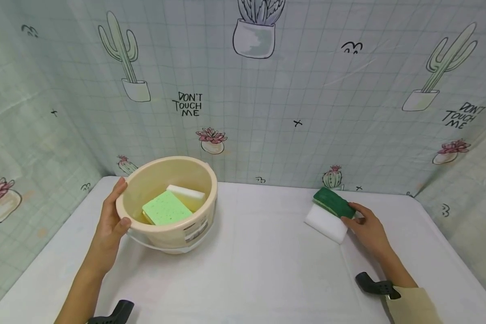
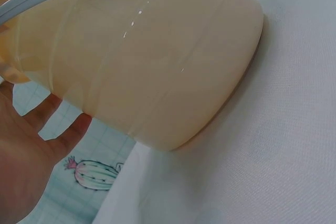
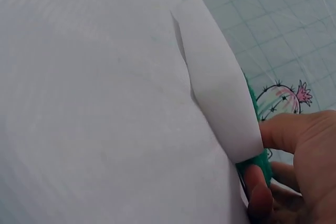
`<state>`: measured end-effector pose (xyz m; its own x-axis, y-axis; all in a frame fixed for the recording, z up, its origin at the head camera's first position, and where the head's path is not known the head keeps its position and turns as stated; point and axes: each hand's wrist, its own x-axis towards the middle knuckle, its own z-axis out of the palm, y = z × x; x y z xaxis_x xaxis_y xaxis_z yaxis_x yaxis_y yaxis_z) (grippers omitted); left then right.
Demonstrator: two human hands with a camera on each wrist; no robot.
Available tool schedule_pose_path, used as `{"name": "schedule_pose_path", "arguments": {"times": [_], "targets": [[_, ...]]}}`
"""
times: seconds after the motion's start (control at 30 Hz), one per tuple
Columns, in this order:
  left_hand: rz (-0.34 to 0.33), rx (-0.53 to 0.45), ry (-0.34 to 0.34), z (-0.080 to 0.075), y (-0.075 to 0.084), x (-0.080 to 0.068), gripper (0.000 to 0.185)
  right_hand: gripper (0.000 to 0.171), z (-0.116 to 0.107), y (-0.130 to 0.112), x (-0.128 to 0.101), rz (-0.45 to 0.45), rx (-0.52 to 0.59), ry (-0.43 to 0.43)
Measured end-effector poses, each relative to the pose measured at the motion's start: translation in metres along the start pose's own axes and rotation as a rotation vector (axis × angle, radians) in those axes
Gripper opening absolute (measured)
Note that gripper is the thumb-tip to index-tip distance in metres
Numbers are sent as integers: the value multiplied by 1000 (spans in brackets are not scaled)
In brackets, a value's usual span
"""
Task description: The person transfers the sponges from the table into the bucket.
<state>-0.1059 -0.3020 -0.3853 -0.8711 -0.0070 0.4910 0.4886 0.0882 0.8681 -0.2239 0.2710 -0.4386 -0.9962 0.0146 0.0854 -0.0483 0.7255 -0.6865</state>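
Your left hand (image 1: 111, 220) grasps the cream bucket (image 1: 174, 180) by its near left rim: the thumb hooks over the lip while the fingers wrap the outer wall, and in the left wrist view your fingers (image 2: 63, 124) lie against the bucket's side (image 2: 152, 61). The bucket is tilted, its mouth turned toward you and its base edge resting on the white desk (image 1: 247, 270) at the left of centre. Inside it lie a light green sponge (image 1: 167, 208) at the front and a white sponge (image 1: 185, 192) just behind it, touching it. A pale handle hoop (image 1: 146, 243) hangs below the bucket's near side, and a printed label (image 1: 196, 228) shows on its wall. Your right hand (image 1: 368, 227) is well apart from the bucket, at the right rear of the desk, with its fingers curled onto the end of a dark green scouring pad (image 1: 333, 202) that lies on top of a white foam block (image 1: 326, 222). In the right wrist view your fingertips (image 3: 260, 192) pinch the green pad (image 3: 262, 163) at its edge, with the white block (image 3: 218, 103) lying against the desk (image 3: 94, 103) beside them. A cactus-patterned sheet (image 1: 291, 90) covers the wall behind, and a tan sleeve (image 1: 413, 306) covers your right forearm.
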Motion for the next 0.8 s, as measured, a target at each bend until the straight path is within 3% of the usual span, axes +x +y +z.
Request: {"name": "schedule_pose_path", "arguments": {"times": [0.53, 0.8], "targets": [[4, -2, 0, 0, -3, 0, 67, 64, 3, -6, 2, 94, 8, 28], [4, -14, 5, 0, -3, 0, 68, 58, 6, -4, 3, 39, -19, 122]]}}
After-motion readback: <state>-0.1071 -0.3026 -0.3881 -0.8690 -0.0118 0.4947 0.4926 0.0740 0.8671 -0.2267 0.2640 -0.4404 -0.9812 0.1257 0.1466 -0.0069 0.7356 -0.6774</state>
